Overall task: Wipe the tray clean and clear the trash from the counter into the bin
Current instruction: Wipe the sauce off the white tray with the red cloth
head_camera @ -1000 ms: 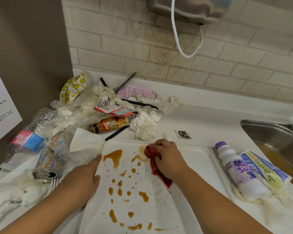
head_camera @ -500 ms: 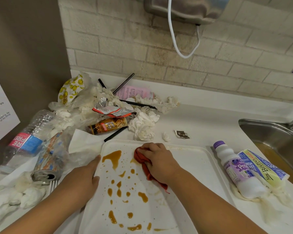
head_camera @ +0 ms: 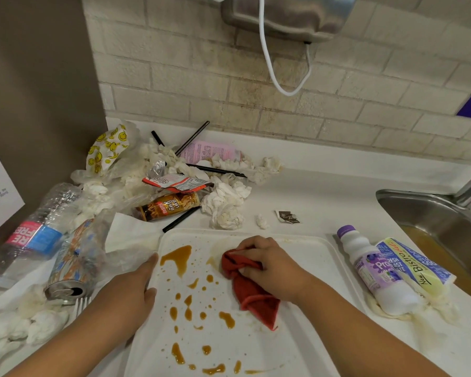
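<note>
Our right hand (head_camera: pixel 269 265) curls its fingers round a bunched red cloth (head_camera: pixel 252 295) and presses it onto the far middle of the flat white plastic tray (head_camera: pixel 305 270), which lies on the white counter (head_camera: pixel 324 202) just in front of us. Our left hand (head_camera: pixel 131 292), fingers straight and holding nothing, braces the tray's left rim. To wipe well, we judge it best to sweep leftward through the brown sauce puddles (head_camera: pixel 178 258), pressing the cloth flat and gathering inward so that nothing smears over the rim toward the crumpled white napkins (head_camera: pixel 223 205).

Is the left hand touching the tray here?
Touching. The head view shows the left hand lying on the left rim of the tray, its thumb over the edge onto the tray surface.
</note>
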`<state>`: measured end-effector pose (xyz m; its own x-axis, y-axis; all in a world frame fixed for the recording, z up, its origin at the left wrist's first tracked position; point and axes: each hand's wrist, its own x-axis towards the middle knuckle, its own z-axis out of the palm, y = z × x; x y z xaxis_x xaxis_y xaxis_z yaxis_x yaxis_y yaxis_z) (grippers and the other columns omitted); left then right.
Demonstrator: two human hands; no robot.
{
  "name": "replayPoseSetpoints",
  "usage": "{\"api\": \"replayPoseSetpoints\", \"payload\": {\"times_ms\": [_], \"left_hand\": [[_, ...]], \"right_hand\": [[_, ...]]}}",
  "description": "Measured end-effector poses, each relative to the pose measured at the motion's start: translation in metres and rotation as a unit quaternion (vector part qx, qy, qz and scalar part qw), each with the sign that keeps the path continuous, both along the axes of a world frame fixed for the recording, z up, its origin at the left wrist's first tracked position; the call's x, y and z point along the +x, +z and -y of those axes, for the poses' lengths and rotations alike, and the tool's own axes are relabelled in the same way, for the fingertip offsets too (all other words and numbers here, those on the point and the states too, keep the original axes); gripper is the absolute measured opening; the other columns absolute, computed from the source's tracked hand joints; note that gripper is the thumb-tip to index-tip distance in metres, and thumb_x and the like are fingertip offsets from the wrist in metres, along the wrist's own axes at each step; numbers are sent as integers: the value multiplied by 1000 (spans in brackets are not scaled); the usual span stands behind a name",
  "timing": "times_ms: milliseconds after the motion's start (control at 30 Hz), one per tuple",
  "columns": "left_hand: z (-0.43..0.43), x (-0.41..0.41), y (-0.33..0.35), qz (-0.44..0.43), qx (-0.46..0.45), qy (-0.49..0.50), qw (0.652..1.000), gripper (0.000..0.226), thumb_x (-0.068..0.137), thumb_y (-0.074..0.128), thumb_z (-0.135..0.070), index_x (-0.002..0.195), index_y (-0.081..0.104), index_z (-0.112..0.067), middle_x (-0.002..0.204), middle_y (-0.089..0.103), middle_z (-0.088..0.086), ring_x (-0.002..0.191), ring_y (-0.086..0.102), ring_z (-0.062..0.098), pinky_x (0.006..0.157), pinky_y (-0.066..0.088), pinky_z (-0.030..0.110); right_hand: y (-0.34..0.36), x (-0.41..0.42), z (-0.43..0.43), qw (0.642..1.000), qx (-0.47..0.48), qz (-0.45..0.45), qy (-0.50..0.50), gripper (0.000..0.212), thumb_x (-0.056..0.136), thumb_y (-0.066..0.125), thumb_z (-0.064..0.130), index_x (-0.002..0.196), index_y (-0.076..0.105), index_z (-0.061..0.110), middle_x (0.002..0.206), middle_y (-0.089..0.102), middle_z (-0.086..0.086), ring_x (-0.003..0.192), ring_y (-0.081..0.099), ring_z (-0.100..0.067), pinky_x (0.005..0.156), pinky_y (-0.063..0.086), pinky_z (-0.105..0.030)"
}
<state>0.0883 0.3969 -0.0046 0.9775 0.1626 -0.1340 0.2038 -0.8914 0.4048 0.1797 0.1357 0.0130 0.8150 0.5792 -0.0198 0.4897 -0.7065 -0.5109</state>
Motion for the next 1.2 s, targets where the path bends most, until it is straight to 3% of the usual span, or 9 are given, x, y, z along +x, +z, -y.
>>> {"api": "replayPoseSetpoints", "payload": {"times_ms": [167, 333, 467, 600, 733, 867, 1000, 1067, 1200], "left_hand": [[0, 0, -1, 1, -2, -1, 1000, 67, 98, 39, -32, 149, -3, -30, 121, 58, -1, 106, 55, 11, 86, 42, 18], [0, -1, -2, 4, -4, 0, 1000, 67, 97, 40, -32, 149, -2, -30, 122, 58, -1, 106, 56, 12, 88, 43, 19], [-1, -1, 0, 0, -2, -3, 1000, 67, 98, 39, -31, 149, -3, -28, 122, 58, 1, 108, 56, 13, 89, 42, 20], [-1, -1, 0, -2, -6, -3, 1000, 67, 97, 40, -30, 149, -3, -28, 121, 59, 2, 105, 57, 14, 87, 43, 20], [0, -1, 0, 2, -4, -2, 1000, 67, 98, 39, -30, 149, -3, -29, 117, 60, 0, 102, 57, 12, 85, 43, 19], [0, -1, 2, -4, 1, -1, 1000, 67, 98, 39, -30, 149, -4, -29, 119, 59, 0, 104, 57, 13, 86, 43, 20], [0, -1, 1, -2, 0, -2, 1000, 66, 98, 38, -31, 149, -3, -30, 119, 59, 0, 103, 56, 12, 84, 43, 20], [0, -1, 0, -5, -4, 0, 1000, 66, 98, 39, -31, 149, -2, -30, 120, 58, 1, 105, 56, 13, 86, 43, 21], [0, -1, 1, -9, -8, 4, 1000, 67, 98, 39, -30, 150, -3, -29, 127, 56, 2, 112, 54, 15, 91, 41, 22]], "right_hand": [[35, 3, 34, 991, 57, 76, -93, 38, 76, 68, 4, 104, 72, 30, 101, 53, 14, 96, 45, 1, 86, 26, -1], [42, -5, 49, 954, -97, 261, -110, 34, 65, 75, 6, 91, 75, 29, 96, 62, 10, 88, 47, -18, 72, 38, -20], [22, -16, 44, 990, -65, 92, -86, 45, 80, 71, 32, 123, 60, 36, 120, 46, 21, 111, 40, -6, 98, 38, -22], [0, -22, 48, 979, -5, 93, -183, 59, 82, 62, 51, 137, 45, 37, 136, 41, 16, 129, 34, -11, 108, 31, -29], [-22, -39, 33, 987, 11, 61, -150, 57, 94, 50, 42, 147, 32, 29, 150, 27, 13, 138, 25, -5, 116, 21, -24], [-24, -55, 31, 999, 4, 53, 5, 48, 92, 47, 38, 140, 43, 35, 145, 32, 21, 135, 26, 3, 114, 21, -19], [-28, -40, 55, 986, -30, 131, -100, 41, 85, 47, 55, 126, 46, 58, 131, 40, 23, 117, 35, -6, 96, 38, -32], [-30, -29, 44, 977, -28, 125, -168, 40, 88, 52, 48, 127, 48, 54, 132, 39, 15, 115, 35, -15, 98, 41, -39], [-33, -42, -5, 990, -14, 113, -79, 44, 92, 50, 40, 136, 44, 43, 136, 36, 6, 115, 33, -20, 103, 37, -37]]}}
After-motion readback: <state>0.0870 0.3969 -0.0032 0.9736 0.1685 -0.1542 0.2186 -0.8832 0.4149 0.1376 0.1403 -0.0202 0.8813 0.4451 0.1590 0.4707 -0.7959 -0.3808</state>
